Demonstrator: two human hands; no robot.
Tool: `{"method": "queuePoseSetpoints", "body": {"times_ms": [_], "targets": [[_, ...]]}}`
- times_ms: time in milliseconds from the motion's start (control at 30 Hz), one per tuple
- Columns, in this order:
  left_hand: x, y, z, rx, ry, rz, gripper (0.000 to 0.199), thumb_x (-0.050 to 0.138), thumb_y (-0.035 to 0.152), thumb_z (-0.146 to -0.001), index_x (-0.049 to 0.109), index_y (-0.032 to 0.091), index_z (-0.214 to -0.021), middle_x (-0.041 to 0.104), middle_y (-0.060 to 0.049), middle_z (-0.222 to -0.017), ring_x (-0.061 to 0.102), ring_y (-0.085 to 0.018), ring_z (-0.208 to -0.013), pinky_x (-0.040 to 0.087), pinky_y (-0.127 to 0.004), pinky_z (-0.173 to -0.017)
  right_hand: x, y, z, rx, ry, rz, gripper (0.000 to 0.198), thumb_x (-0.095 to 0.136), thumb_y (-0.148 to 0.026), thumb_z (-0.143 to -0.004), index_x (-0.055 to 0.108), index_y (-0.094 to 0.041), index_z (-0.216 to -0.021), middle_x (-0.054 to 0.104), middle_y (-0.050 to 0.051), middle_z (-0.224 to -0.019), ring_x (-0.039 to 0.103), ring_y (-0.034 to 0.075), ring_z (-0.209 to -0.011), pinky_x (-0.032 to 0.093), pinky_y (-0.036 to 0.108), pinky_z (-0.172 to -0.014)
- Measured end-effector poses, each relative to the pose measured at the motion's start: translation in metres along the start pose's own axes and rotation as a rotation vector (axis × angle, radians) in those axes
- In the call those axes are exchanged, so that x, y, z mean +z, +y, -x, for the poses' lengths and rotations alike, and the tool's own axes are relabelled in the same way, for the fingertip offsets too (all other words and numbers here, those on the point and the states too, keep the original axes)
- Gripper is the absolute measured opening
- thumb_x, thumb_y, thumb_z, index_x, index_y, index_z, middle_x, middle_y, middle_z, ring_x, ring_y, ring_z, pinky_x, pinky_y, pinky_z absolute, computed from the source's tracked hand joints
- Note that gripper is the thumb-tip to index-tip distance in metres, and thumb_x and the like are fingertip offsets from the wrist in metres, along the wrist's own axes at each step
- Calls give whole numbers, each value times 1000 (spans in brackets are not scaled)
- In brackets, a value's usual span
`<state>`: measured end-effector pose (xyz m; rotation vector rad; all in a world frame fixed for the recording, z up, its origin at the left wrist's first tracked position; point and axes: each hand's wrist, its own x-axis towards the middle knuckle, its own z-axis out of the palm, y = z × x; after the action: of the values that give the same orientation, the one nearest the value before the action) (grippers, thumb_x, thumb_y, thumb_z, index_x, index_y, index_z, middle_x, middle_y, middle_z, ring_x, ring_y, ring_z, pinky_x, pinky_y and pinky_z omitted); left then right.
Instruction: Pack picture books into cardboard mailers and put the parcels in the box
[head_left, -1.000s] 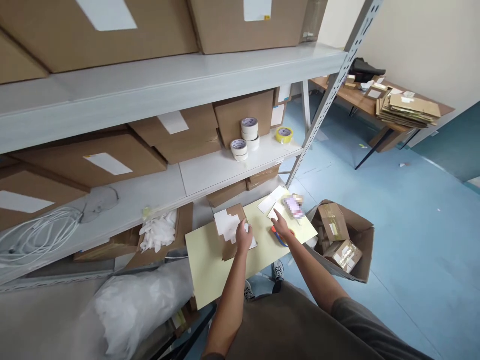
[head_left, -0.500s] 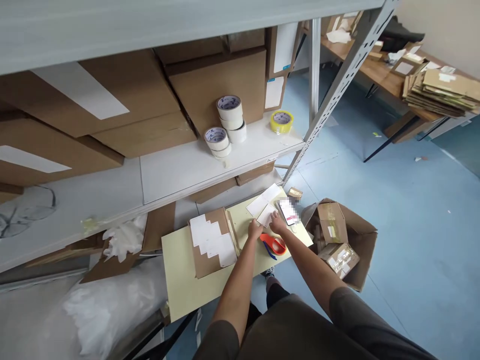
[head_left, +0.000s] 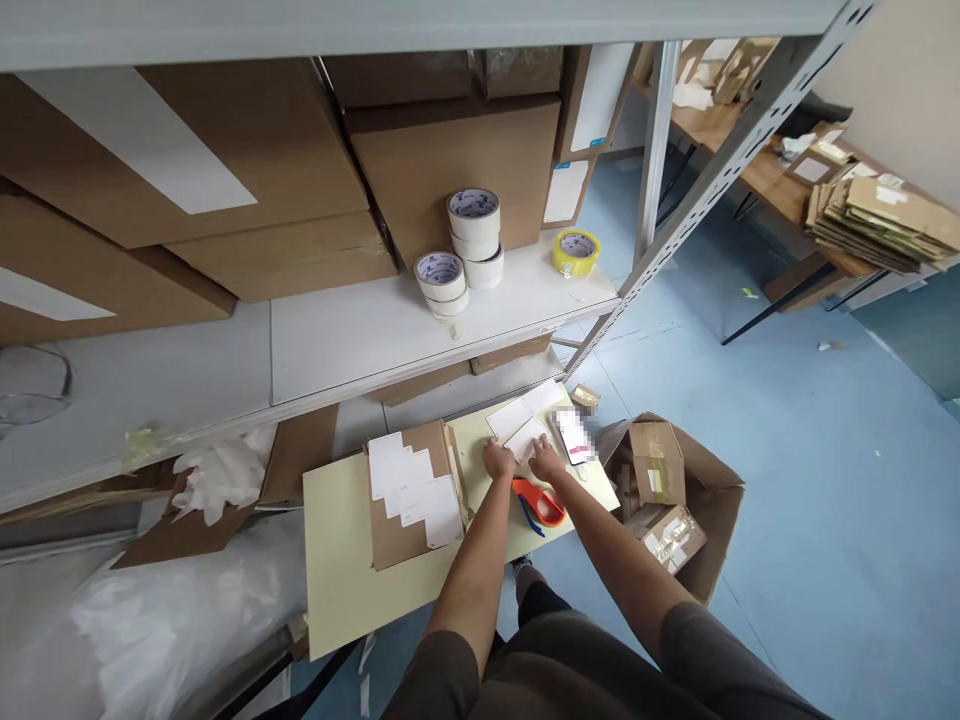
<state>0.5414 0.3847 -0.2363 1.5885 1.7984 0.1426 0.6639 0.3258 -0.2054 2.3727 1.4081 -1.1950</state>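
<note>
At the near edge of a small white paper slip (head_left: 526,437), my left hand (head_left: 498,459) is closed on its left corner. My right hand (head_left: 547,460) has its fingers curled on the slip's right side, pressing it near the table. Behind it lie more white paper sheets (head_left: 541,396). A phone (head_left: 574,436) with a partly blurred screen rests to the right. Just below my hands is an orange tape dispenser (head_left: 541,502) with a blue part. Left of them, a flat cardboard box (head_left: 409,545) carries several overlapping white labels (head_left: 416,485).
The pale yellow table (head_left: 337,580) stands against a grey shelf (head_left: 337,345) holding large cartons (head_left: 457,170), white tape rolls (head_left: 442,275) and a yellow tape roll (head_left: 576,252). An open carton (head_left: 716,530) with small boxes sits on the floor at right. Plastic wrap (head_left: 195,620) lies at left.
The head view has shifted slightly. My hands stay at the slip's near edge, and the slip lies a little apart from the sheets behind, showing more of one at its upper left.
</note>
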Motion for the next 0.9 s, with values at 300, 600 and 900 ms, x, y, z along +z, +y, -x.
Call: {"method": "queuePoseSetpoints", "body": {"times_ms": [300, 600, 900], "targets": [[-31, -7, -10, 368, -206, -360, 64, 67, 16, -91, 57, 35, -151, 34, -5, -174, 30, -33, -159, 42, -50, -118, -24, -5, -17, -3, 225, -44, 58, 49, -28, -102, 50, -13, -158, 44, 19, -165, 50, 30, -145, 38, 35, -116], [-50, -2, -44, 251, -38, -369, 63, 60, 16, -94, 53, 29, -155, 48, -11, -163, 39, -32, -150, 47, -44, -113, 5, 0, -19, -88, 222, 73, 69, 74, -35, -92, 51, -28, -156, 42, 12, -165, 43, 33, -145, 44, 40, -109], [-56, 7, -80, 175, -62, -468, 57, 82, 26, -79, 62, 23, -133, 60, -14, -138, 55, -32, -131, 52, -39, -104, 14, -6, -16, -70, 300, 98, 63, 74, -28, -92, 52, -30, -151, 44, 12, -161, 43, 32, -141, 47, 41, -106]]}}
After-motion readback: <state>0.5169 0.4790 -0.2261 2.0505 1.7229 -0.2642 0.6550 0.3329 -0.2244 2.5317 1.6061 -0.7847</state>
